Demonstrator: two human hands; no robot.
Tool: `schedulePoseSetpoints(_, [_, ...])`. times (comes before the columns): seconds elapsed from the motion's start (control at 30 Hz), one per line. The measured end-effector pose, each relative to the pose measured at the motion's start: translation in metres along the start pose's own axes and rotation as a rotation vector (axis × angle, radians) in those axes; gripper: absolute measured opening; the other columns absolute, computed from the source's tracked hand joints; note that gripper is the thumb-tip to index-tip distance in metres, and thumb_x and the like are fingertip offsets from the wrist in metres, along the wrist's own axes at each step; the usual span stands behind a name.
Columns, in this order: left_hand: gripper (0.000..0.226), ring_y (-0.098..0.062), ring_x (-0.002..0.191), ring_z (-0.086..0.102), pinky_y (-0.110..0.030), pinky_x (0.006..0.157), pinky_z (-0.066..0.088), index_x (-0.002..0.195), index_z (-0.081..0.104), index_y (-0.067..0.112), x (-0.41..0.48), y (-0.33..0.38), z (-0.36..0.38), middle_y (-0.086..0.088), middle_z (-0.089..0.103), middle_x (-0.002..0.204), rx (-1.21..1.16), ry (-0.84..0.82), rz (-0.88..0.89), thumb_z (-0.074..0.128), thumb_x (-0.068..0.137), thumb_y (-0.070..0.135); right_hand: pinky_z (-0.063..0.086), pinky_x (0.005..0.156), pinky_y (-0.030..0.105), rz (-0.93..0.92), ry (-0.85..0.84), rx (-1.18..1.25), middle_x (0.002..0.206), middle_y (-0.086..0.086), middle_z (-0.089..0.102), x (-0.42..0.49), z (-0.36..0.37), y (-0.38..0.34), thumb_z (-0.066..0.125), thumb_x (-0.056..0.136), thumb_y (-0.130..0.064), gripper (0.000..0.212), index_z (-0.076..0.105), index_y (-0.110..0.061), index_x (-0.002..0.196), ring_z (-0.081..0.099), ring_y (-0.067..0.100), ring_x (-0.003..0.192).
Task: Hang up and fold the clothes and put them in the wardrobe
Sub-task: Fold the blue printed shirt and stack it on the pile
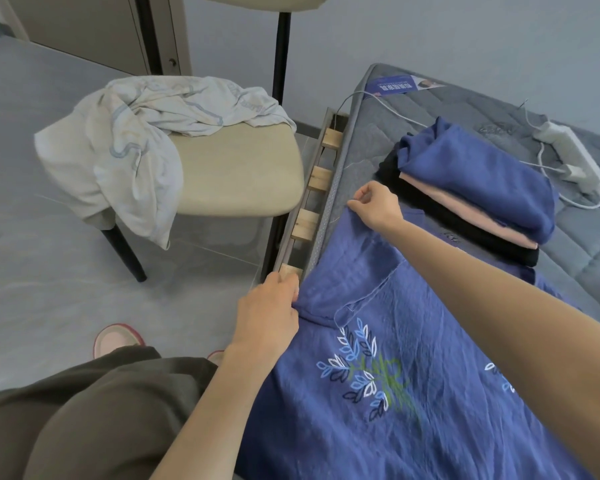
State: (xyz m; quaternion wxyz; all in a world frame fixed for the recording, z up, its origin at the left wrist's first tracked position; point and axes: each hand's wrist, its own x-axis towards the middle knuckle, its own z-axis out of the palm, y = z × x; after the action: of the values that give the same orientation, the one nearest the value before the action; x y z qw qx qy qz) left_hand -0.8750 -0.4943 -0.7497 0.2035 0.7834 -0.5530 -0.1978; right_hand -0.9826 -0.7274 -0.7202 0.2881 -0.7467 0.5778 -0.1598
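A blue garment [395,341] with embroidered leaves lies spread on the grey mattress [368,133]. My left hand [271,306] pinches its edge at the near left, by the bed frame. My right hand [378,204] pinches the same edge farther up, near the mattress side. Behind my right hand sits a folded stack [475,188] of blue, pink and black clothes. A crumpled white garment [136,140] hangs over the beige chair [236,171] to the left.
A white power strip [568,157] with cables lies at the mattress's far right. Wooden slats [312,199] show in the gap between bed frame and mattress. A cabinet door [94,26] stands at the back left. My slippered foot [116,337] is on the grey floor.
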Motion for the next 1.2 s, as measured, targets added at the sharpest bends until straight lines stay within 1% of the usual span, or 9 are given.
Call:
schedulePoseSetpoints(0.2, [0.021,-0.017,0.096,0.049,-0.026,0.076,0.035,0.097,0.050,0.024,-0.004,0.005,-0.001,0.007,0.052,0.104,-0.055,0.041,-0.016,0.051,0.084,0.008,0.049,0.074,0.033,-0.014,0.080,0.012,0.089,0.001,0.058,-0.013,-0.016,0.006,0.061,0.090,-0.014,0.018,0.055,-0.011,0.107,0.055,0.017,0.086])
schedulePoseSetpoints(0.33, [0.034,-0.018,0.105,0.046,-0.030,0.089,0.029,0.113,0.055,0.026,-0.012,0.014,-0.003,0.007,0.056,0.111,-0.080,0.146,-0.061,0.052,0.083,0.010,0.041,0.063,0.020,-0.008,0.090,0.063,0.095,0.001,0.059,-0.031,-0.036,0.013,0.061,0.086,-0.010,0.022,0.058,-0.011,0.109,0.053,0.011,0.080])
schedulePoseSetpoints(0.5, [0.043,-0.021,0.117,0.048,-0.035,0.097,0.033,0.129,0.054,0.025,-0.024,0.037,-0.008,0.004,0.058,0.125,-0.120,0.167,-0.035,0.049,0.088,0.011,0.047,0.065,0.023,0.014,0.073,0.187,0.097,0.003,0.062,-0.070,-0.072,0.028,0.062,0.086,-0.009,0.024,0.062,-0.010,0.110,0.057,0.015,0.088])
schedulePoseSetpoints(0.63, [0.042,-0.023,0.119,0.050,-0.038,0.099,0.037,0.132,0.052,0.022,-0.033,0.069,-0.011,0.001,0.058,0.129,-0.105,0.144,0.048,0.050,0.091,0.013,0.047,0.083,0.033,0.012,0.084,0.200,0.093,0.001,0.063,-0.112,-0.109,0.052,0.062,0.086,-0.007,0.020,0.063,-0.013,0.105,0.056,0.016,0.088])
schedulePoseSetpoints(0.7, [0.042,-0.024,0.119,0.050,-0.039,0.099,0.038,0.133,0.051,0.021,-0.037,0.091,-0.011,-0.001,0.057,0.129,-0.116,0.122,0.093,0.049,0.092,0.013,0.047,0.085,0.035,0.033,0.124,0.198,0.092,0.001,0.064,-0.133,-0.128,0.071,0.062,0.085,-0.006,0.021,0.064,-0.012,0.105,0.057,0.016,0.086])
schedulePoseSetpoints(0.83, [0.041,-0.022,0.120,0.048,-0.041,0.098,0.039,0.134,0.050,0.021,-0.048,0.144,-0.003,0.000,0.056,0.129,-0.127,0.061,0.206,0.047,0.094,0.014,0.041,0.073,0.020,0.096,0.215,0.152,0.091,-0.001,0.064,-0.174,-0.167,0.124,0.062,0.086,-0.006,0.020,0.065,-0.012,0.105,0.055,0.009,0.082])
schedulePoseSetpoints(0.93, [0.040,-0.020,0.121,0.046,-0.040,0.099,0.040,0.134,0.049,0.022,-0.060,0.183,0.012,0.003,0.054,0.131,-0.132,-0.007,0.297,0.047,0.095,0.015,0.037,0.077,0.017,0.183,0.279,0.135,0.097,0.000,0.064,-0.201,-0.194,0.170,0.062,0.086,-0.004,0.020,0.065,-0.008,0.105,0.055,0.011,0.089])
schedulePoseSetpoints(1.03, [0.039,-0.019,0.123,0.046,-0.039,0.100,0.040,0.134,0.048,0.023,-0.073,0.219,0.034,0.004,0.053,0.133,-0.122,-0.085,0.388,0.046,0.096,0.016,0.035,0.072,0.016,0.315,0.317,0.098,0.100,0.001,0.065,-0.224,-0.218,0.217,0.061,0.086,-0.007,0.021,0.064,-0.009,0.106,0.056,0.014,0.090])
schedulePoseSetpoints(1.2, [0.040,-0.017,0.124,0.042,-0.034,0.101,0.038,0.137,0.045,0.026,-0.100,0.269,0.084,0.007,0.048,0.136,-0.039,-0.229,0.548,0.045,0.097,0.021,0.041,0.096,0.033,0.532,0.385,0.092,0.116,0.012,0.065,-0.248,-0.243,0.288,0.064,0.086,-0.014,0.029,0.062,-0.007,0.114,0.058,0.029,0.112])
